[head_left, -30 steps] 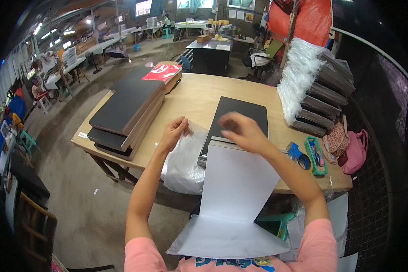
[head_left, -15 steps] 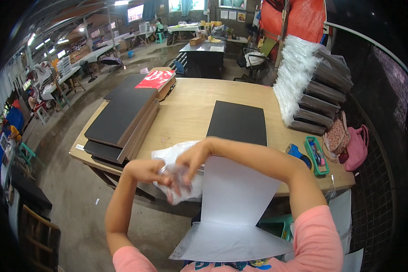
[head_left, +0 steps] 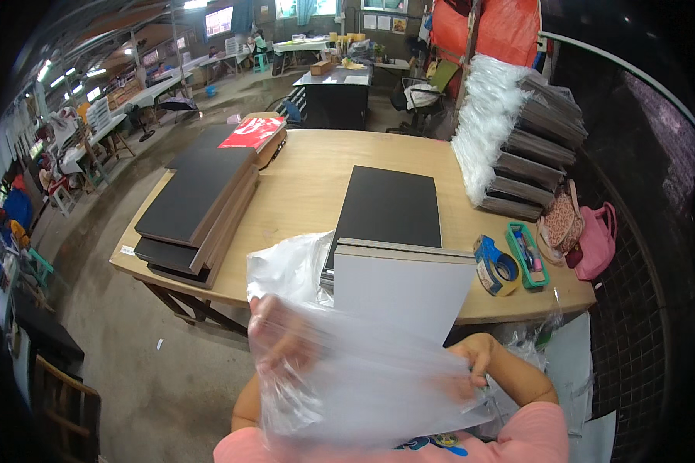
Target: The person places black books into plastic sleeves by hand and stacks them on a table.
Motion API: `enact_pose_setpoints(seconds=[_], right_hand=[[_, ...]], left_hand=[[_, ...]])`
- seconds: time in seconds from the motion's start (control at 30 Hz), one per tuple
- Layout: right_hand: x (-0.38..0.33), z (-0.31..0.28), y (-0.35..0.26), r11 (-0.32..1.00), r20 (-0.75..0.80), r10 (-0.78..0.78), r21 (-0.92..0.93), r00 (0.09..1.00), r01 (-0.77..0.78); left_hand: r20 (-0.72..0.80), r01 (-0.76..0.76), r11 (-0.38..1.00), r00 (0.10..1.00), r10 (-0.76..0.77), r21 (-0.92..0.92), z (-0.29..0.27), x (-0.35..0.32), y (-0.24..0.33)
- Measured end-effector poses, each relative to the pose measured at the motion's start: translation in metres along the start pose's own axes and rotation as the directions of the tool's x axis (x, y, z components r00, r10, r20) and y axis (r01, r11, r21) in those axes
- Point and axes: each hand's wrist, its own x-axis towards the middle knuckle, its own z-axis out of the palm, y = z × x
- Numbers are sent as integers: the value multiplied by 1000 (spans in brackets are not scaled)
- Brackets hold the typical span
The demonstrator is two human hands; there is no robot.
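A clear plastic bag (head_left: 386,378) stretches between my two hands in front of my body. My left hand (head_left: 289,339) shows blurred through the film, its fingers curled at the bag's left end. My right hand (head_left: 475,363) grips the bag's right edge between thumb and fingers. Behind the bag, a few thick boards with a white face (head_left: 398,289) stand tilted at the table's near edge, their lower part veiled by the film. Just beyond them lies a stack of black boards (head_left: 390,204). Crumpled white plastic film (head_left: 289,266) lies left of the boards.
On the wooden table (head_left: 309,174) are stacked black boards (head_left: 197,193) at left and a red-and-white packet (head_left: 251,133). Tape rolls (head_left: 496,266), a green tray of pens (head_left: 527,255), plastic-wrapped boards (head_left: 537,147) and a pink bag (head_left: 597,243) sit at right.
My hands have moved apart and nearer my body, the right one far to the right, spreading the plastic between them. The white-faced boards' top edge and the tape rolls now show.
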Motion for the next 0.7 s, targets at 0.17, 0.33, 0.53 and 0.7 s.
enact_pose_setpoints(seconds=[0.17, 0.33, 0.53, 0.7], right_hand=[[-33, 66, -4, 857, -871, -404, -253, 281, 449], [-32, 15, -6, 549, -633, -739, -363, -233, -753], [-1, 9, -32, 68, -402, -913, -331, 75, -941], [-15, 46, -55, 802, -939, -320, -195, -130, -565]], left_hand=[[-417, 189, 825, 907, 62, 532, -24, -25, 25], [-550, 765, -496, 642, 535, 411, -35, 30, 29], [-250, 485, -761, 875, 415, 431, 7, 23, 33], [-871, 806, 360, 489, 44, 471, 15, 8, 51]])
